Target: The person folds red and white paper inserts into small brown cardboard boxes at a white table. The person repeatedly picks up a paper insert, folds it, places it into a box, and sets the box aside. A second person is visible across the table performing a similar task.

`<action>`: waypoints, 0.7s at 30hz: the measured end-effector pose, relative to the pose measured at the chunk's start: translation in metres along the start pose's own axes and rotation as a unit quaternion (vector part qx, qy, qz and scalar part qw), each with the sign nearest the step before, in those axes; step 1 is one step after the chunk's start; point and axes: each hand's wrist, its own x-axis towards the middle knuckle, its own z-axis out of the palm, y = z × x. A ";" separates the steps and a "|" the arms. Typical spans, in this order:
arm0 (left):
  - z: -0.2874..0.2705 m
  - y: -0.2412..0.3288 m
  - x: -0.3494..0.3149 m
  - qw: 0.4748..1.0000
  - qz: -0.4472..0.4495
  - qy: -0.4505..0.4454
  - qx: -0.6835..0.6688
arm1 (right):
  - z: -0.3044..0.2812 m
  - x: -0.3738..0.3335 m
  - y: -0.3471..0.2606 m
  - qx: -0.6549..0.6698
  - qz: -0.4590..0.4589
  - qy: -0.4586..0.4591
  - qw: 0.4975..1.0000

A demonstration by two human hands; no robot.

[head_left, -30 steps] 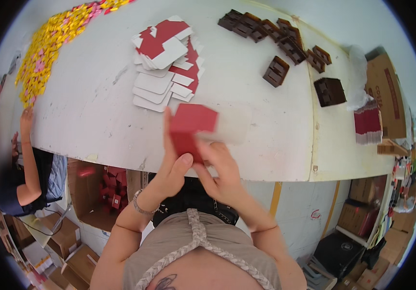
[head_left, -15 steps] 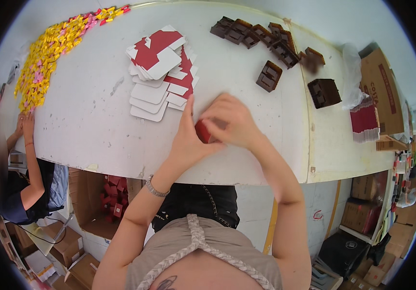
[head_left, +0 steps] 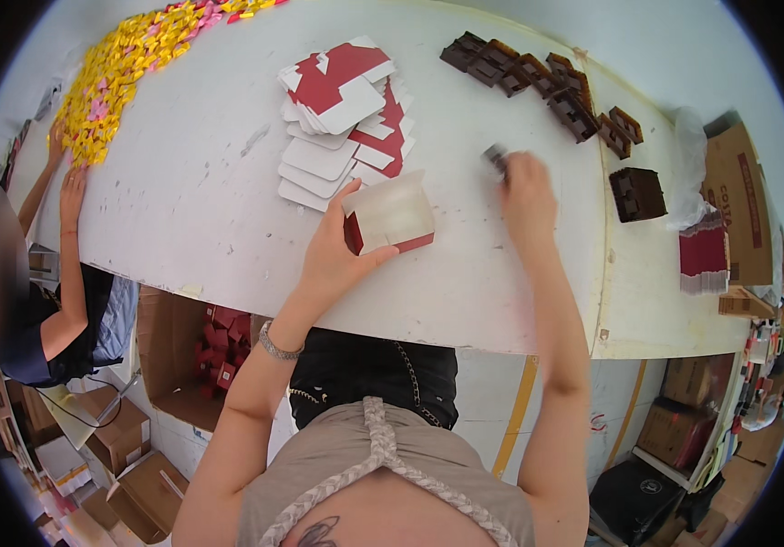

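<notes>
A small red carton (head_left: 390, 217) with a pale inside stands opened up near the middle of the table. My left hand (head_left: 345, 246) is closed around its left and near sides, thumb along the front edge. To the right of it, above the tabletop, my right hand (head_left: 529, 191) grips a dark brown plastic tray (head_left: 497, 161); both are smeared by motion, and most of the tray is hidden. Just beyond the carton lies a stack of flat red-and-white carton blanks (head_left: 328, 114).
Several brown plastic trays (head_left: 520, 77) lie at the far right, one (head_left: 638, 194) apart. Yellow and pink packets (head_left: 105, 87) are heaped far left, by a co-worker's hands (head_left: 71, 187). Red boxes fill a cardboard box (head_left: 169, 356) below the edge. Cardboard boxes (head_left: 738, 201) stand right.
The carton's opening now shows, still in my left hand. My right hand has left the carton, moved right and taken hold of a brown tray. The whole view has shifted slightly.
</notes>
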 end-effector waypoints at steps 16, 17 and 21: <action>-0.009 -0.006 0.000 0.995 0.061 -0.020 0.082 | -0.075 -0.032 -0.128 -0.205 -0.425 -0.032 0.881; -0.010 -0.008 0.000 0.993 0.071 -0.011 0.097 | -0.067 -0.031 -0.132 -0.191 -0.427 -0.043 0.883; -0.011 -0.005 0.000 0.989 0.018 -0.017 0.144 | -0.041 -0.018 -0.119 0.114 -0.383 -0.082 0.913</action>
